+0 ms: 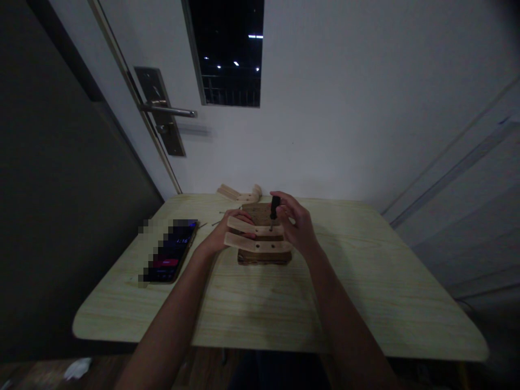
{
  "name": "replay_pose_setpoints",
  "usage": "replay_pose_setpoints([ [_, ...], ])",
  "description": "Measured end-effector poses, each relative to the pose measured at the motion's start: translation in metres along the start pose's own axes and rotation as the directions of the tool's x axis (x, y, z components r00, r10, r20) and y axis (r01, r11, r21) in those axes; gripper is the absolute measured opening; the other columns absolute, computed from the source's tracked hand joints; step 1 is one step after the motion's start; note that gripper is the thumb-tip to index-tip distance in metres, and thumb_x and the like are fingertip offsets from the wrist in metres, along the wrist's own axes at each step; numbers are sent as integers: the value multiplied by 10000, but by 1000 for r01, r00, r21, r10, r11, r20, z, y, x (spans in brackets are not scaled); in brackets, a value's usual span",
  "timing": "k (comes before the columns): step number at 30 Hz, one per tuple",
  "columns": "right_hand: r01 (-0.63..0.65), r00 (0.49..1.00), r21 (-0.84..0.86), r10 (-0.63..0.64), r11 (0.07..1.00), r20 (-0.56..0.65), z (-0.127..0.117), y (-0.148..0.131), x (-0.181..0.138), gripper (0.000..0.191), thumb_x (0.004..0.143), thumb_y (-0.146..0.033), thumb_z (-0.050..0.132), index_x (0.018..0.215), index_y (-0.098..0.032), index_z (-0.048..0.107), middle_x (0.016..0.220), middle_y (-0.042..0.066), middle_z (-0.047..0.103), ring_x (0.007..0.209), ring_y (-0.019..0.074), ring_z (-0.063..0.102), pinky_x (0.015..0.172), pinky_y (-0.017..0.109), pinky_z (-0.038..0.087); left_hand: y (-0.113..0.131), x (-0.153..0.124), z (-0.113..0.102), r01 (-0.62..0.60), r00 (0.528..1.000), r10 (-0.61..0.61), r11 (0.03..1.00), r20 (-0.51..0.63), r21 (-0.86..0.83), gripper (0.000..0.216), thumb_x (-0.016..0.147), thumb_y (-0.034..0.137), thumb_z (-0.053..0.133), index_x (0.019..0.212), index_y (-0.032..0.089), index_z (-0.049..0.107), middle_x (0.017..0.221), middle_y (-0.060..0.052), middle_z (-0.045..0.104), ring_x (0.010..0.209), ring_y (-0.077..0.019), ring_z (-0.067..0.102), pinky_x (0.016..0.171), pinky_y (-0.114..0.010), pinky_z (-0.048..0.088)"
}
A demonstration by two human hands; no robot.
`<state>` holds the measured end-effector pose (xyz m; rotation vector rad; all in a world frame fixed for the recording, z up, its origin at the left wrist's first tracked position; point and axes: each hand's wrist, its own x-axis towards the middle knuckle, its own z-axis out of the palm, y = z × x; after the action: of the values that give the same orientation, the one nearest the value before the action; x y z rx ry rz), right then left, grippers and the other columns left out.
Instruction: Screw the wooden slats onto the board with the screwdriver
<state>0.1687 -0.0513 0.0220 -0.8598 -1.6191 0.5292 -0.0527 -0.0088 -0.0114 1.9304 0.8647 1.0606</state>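
My right hand (298, 219) grips a small screwdriver (274, 207) by its black handle. Its shaft points down at a hole in the farther of two pale, bent wooden strips (264, 231). The nearer wooden strip (260, 246) lies alongside, with two dark holes showing. Both strips rest across a brown wooden block (266, 257). At the strips' left ends, my left hand (234, 225) is closed around the farther one, its fingertips partly hidden beneath it.
Behind the block lies another pale bent wooden piece (239, 196). Several thin screws or nails (215, 223) are scattered left of it. A lit phone (174, 252) lies on the table (365, 303) at left. A white door with a metal handle (168, 111) stands beyond.
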Motion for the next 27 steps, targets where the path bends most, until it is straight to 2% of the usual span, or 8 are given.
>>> replay_pose_setpoints([
  [6,29,999,-89,-32,996,-34,2,2,0,291,949,-390,575,1202,-277,665,1185,56,705,876,158,681,725,325,614,4,-1,0,13,1000,-12,1000,17,-20,403,587,426,908,862,179,748,1010,-81,693,947,-240,650,902,-382,537],
  [10,-12,999,-86,8,996,-46,1,2,0,317,921,-412,619,1201,-275,675,1190,57,706,837,150,683,673,308,617,-1,-1,0,7,1000,-6,999,8,-53,392,574,390,917,865,197,739,1004,-69,689,931,-224,642,881,-363,541],
  [12,-22,999,-52,20,998,-32,0,2,0,338,939,-424,591,1231,-268,661,1225,70,702,906,167,702,680,310,621,-2,-2,0,4,1000,-3,998,11,-62,397,577,380,919,880,202,735,1011,-63,687,940,-218,639,884,-358,538],
  [14,-7,1000,-16,7,1000,-10,0,1,0,349,965,-426,549,1255,-257,645,1239,81,704,982,183,712,750,333,626,-3,-2,-1,3,1000,-2,998,10,-57,411,568,371,926,887,202,729,1016,-62,682,965,-218,634,894,-357,536],
  [17,14,1000,21,-14,1000,-5,0,1,0,347,979,-423,532,1256,-244,637,1178,82,727,963,177,725,805,347,620,-2,-2,-1,-3,1000,3,999,2,-47,411,569,359,929,889,200,726,1019,-60,678,979,-216,628,905,-358,535],
  [24,-35,999,-8,34,999,-39,2,2,1,328,940,-441,584,1206,-262,651,1114,62,731,874,168,723,702,318,619,-2,-2,0,-26,1000,25,1000,-17,-17,379,571,358,932,863,205,743,1009,-60,685,962,-225,642,943,-386,536],
  [27,-52,998,8,53,999,-38,1,3,1,333,902,-433,640,1189,-266,652,1012,35,735,793,156,714,652,303,609,-4,-1,0,-27,999,26,999,-21,-27,388,563,358,935,863,206,742,1004,-61,690,963,-225,647,919,-372,550],
])
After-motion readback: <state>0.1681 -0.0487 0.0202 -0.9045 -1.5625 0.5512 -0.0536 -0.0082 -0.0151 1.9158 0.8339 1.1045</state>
